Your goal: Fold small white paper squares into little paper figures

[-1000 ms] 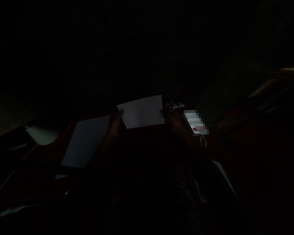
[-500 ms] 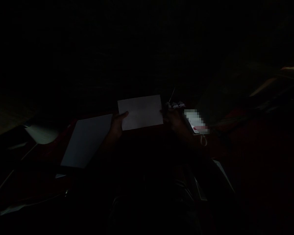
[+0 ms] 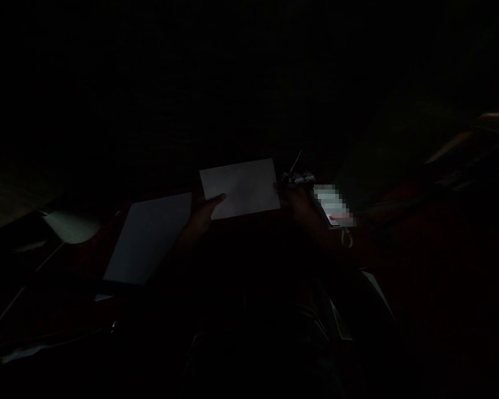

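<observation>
The scene is very dark. I hold a white sheet of paper [image 3: 241,187] between both hands in the middle of the view. My left hand [image 3: 203,215] grips its lower left edge, thumb lying over the front. My right hand [image 3: 296,200] pinches the sheet's right edge. Just beyond the right hand lie small pale crumpled bits [image 3: 298,177] with a thin stick rising from them.
A larger grey-white sheet [image 3: 149,238] lies flat to the left on a dark red surface [image 3: 382,244]. A pale object [image 3: 72,227] and a white cable [image 3: 8,338] sit at the far left. A blurred white card [image 3: 333,206] lies right of my right hand.
The sheet has turned a little flatter and my left thumb has slid further over its lower left part. The right hand stays at the right edge.
</observation>
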Demonstrator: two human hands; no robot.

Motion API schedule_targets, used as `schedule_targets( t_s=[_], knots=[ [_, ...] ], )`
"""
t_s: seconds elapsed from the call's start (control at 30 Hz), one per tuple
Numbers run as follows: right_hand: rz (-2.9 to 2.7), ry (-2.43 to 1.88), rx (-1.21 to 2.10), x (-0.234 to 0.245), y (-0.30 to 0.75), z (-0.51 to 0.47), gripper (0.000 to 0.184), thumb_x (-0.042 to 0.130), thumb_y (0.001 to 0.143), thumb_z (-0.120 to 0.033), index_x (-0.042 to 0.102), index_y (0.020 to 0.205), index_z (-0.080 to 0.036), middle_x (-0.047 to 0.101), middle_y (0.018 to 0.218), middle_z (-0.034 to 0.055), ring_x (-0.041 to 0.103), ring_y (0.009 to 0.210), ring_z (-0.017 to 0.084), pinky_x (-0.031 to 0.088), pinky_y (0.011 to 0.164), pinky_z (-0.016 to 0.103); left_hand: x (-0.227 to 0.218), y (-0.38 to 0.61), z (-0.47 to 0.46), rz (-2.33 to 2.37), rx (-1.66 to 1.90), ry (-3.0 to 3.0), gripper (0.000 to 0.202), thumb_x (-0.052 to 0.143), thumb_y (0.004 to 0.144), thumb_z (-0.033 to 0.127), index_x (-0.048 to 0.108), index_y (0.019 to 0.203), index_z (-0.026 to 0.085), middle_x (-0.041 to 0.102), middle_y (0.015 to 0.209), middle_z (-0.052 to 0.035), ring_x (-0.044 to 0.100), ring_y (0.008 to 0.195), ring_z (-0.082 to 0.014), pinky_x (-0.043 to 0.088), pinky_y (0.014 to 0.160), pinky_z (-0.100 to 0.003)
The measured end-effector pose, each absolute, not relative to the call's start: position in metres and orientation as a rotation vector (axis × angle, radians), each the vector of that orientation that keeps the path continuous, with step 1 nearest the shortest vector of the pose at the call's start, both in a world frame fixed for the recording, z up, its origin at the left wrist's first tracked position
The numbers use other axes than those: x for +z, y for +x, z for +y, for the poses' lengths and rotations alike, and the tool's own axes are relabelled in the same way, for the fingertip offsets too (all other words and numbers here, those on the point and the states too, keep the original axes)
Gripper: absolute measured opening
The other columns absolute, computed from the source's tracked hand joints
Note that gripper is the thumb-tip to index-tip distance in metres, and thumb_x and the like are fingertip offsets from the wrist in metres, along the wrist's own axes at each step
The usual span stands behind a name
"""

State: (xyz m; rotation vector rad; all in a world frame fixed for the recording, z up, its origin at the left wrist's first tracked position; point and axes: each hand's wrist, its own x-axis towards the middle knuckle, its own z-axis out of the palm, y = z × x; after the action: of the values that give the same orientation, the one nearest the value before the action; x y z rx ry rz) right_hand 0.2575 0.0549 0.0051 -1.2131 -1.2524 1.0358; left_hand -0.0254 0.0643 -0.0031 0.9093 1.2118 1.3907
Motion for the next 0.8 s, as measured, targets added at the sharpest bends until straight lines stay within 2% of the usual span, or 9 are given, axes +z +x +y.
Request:
schedule_targets(
  t_s=[0.07, 0.17, 0.33, 0.5, 0.6, 0.8],
  knots=[
    [-1.142, -1.233, 1.085, 0.008, 0.257, 0.054, 0.035, 0.073, 0.093, -0.058, 0.074, 0.09, -0.023, 0.075, 0.082, 0.0047, 0.075, 0.082, 0.019, 0.061, 0.072, 0.032, -0.001, -0.027, 0.067, 1.24, 1.468, 0.832, 0.037, 0.097, 0.07, 0.024, 0.075, 0.099, 0.019, 0.082, 0.115, -0.0146, 0.077, 0.121, -0.0395, 0.065, 0.105, -0.054],
    [-1.035, -1.274, 1.178, 0.014, 0.256, 0.054, 0.027, 0.084, 0.086, -0.048, 0.074, 0.083, -0.023, 0.078, 0.085, 0.0031, 0.074, 0.079, 0.017, 0.06, 0.073, 0.029, 0.002, -0.033, 0.071, 1.192, 1.644, 0.747, 0.035, 0.097, 0.075, 0.027, 0.075, 0.1, 0.019, 0.082, 0.117, -0.014, 0.075, 0.126, -0.0377, 0.065, 0.108, -0.052],
    [-1.283, -1.274, 1.377, 0.017, 0.259, 0.051, 0.023, 0.096, 0.076, -0.035, 0.078, 0.075, -0.021, 0.077, 0.077, 0.0007, 0.066, 0.068, 0.012, 0.053, 0.064, 0.024, 0.003, -0.044, 0.074, 1.006, 1.757, 0.719, 0.047, 0.099, 0.078, 0.034, 0.075, 0.117, 0.022, 0.08, 0.131, -0.0125, 0.07, 0.138, -0.0379, 0.066, 0.109, -0.049],
    [-1.283, -1.215, 1.493, 0.012, 0.254, 0.051, 0.024, 0.098, 0.077, -0.039, 0.083, 0.082, -0.021, 0.082, 0.086, 0.0035, 0.07, 0.073, 0.013, 0.057, 0.069, 0.024, 0.009, -0.046, 0.07, 0.904, 1.697, 0.698, 0.048, 0.093, 0.087, 0.033, 0.071, 0.129, 0.022, 0.071, 0.152, -0.013, 0.058, 0.154, -0.038, 0.063, 0.114, -0.05],
    [-1.303, -1.169, 1.493, 0.01, 0.256, 0.051, 0.027, 0.096, 0.078, -0.044, 0.085, 0.087, -0.021, 0.085, 0.095, 0.0061, 0.075, 0.082, 0.016, 0.061, 0.076, 0.028, 0.014, -0.043, 0.067, 0.878, 1.666, 0.649, 0.044, 0.088, 0.092, 0.03, 0.07, 0.131, 0.019, 0.069, 0.155, -0.0126, 0.054, 0.157, -0.0378, 0.062, 0.117, -0.051],
    [-1.581, -1.332, 1.503, 0.008, 0.272, 0.047, 0.034, 0.106, 0.06, -0.032, 0.087, 0.087, -0.024, 0.084, 0.094, 0.0039, 0.075, 0.083, 0.019, 0.061, 0.072, 0.029, 0.021, -0.04, 0.065, 0.856, 1.661, 0.58, 0.049, 0.08, 0.098, 0.027, 0.066, 0.145, 0.023, 0.073, 0.149, -0.0095, 0.055, 0.157, -0.0332, 0.063, 0.115, -0.046]
  ],
)
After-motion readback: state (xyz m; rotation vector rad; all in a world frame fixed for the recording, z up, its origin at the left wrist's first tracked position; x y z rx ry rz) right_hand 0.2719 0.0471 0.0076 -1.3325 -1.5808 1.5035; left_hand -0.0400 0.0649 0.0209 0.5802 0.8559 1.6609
